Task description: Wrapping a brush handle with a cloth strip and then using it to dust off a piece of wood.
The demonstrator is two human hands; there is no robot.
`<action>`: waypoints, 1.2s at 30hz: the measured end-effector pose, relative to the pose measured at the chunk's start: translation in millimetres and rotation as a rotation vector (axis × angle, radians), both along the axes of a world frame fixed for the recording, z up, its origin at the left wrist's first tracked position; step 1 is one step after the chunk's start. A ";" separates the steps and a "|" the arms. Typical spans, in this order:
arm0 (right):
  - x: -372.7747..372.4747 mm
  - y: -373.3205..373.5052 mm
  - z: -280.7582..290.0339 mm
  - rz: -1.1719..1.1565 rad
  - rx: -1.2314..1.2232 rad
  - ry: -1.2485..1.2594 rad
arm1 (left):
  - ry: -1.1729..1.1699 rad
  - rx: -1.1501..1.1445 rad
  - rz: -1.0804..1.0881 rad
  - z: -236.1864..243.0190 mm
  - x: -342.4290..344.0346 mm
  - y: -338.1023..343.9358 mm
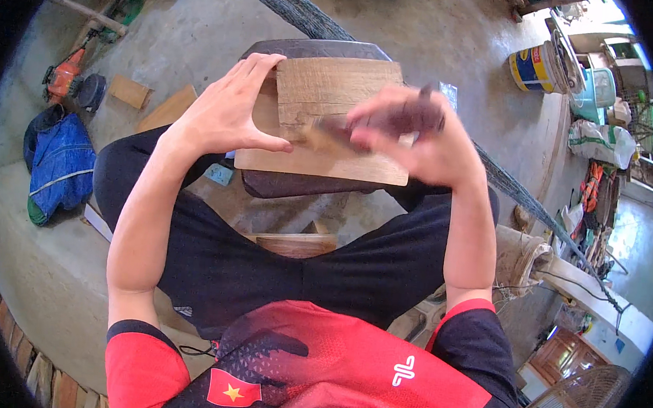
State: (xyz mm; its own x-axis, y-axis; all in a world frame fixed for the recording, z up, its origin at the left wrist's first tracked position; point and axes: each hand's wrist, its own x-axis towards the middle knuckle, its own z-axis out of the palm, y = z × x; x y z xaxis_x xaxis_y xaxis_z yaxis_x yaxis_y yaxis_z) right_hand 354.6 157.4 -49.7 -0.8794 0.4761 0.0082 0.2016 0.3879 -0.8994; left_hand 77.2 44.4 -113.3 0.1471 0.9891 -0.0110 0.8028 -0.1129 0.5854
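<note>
A thin wooden board with visible grain lies on top of a paler board, both resting on a dark plastic stool between my knees. My left hand spans the upper board's left end, its fingers at the far corner and its thumb by the near one, holding it. Over the boards' right part, my right hand grips what looks like a paintbrush with a dark handle. Motion blurs the brush, and its tip points left toward the upper board's near edge. I cannot tell whether the bristles touch the wood.
A blue-grey hammock runs behind the stool and down the right side. Wood offcuts, an orange power tool and a blue cloth bundle lie left. At the right stand a bucket and a fan.
</note>
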 end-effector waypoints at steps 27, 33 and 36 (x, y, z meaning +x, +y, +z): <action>13.1 29.4 10.8 -0.412 -0.078 0.611 | -0.228 0.583 -0.028 63.7 44.2 39.5; 45.4 25.4 36.8 -0.207 -0.133 0.506 | -0.476 0.532 -0.189 51.2 59.9 55.9; 44.4 23.8 34.0 -0.280 -0.115 0.505 | -0.540 0.542 -0.188 43.2 69.2 57.6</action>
State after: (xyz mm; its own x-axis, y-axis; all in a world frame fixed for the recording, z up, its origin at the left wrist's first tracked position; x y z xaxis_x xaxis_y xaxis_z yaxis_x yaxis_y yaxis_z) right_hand 399.0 181.2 -15.7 -0.6206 0.7122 0.3281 -0.1821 0.2760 -0.9437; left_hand 146.4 102.0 -70.1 0.1600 0.7942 0.5863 0.3621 -0.5997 0.7136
